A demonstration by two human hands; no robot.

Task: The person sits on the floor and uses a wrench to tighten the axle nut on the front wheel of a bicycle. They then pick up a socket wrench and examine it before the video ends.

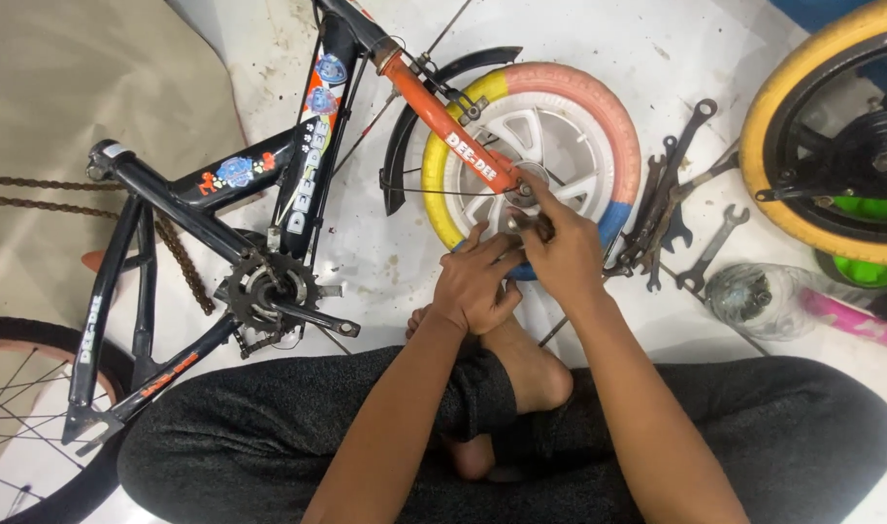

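On the white tiled floor (657, 39) a small bicycle lies on its side, its black frame (215, 209) pointing left and its orange fork (453, 141) running down to the hub of the front wheel (579, 107). That wheel has a white plastic rim and a tyre in yellow, pink and blue, with a black mudguard (400, 146) curving along its left edge. Both hands meet at the wheel's hub, just below the fork end. The left hand (475, 281) is half curled, its fingers reaching toward the axle and touching the right hand; whether it holds anything I cannot tell. The right hand (560, 247) is closed round a small dark metal piece at the axle, index finger stretched up toward the fork tip; what the piece is, is too hidden to say. Right of the wheel lies a heap of spanners (672, 209), and near them a clear plastic bag of small parts (759, 296). A yellow-tyred wheel (783, 126) fills the upper right corner. The chainring and crank (269, 291) sit near the person's left knee, with a loose chain (36, 189) stretching off left.
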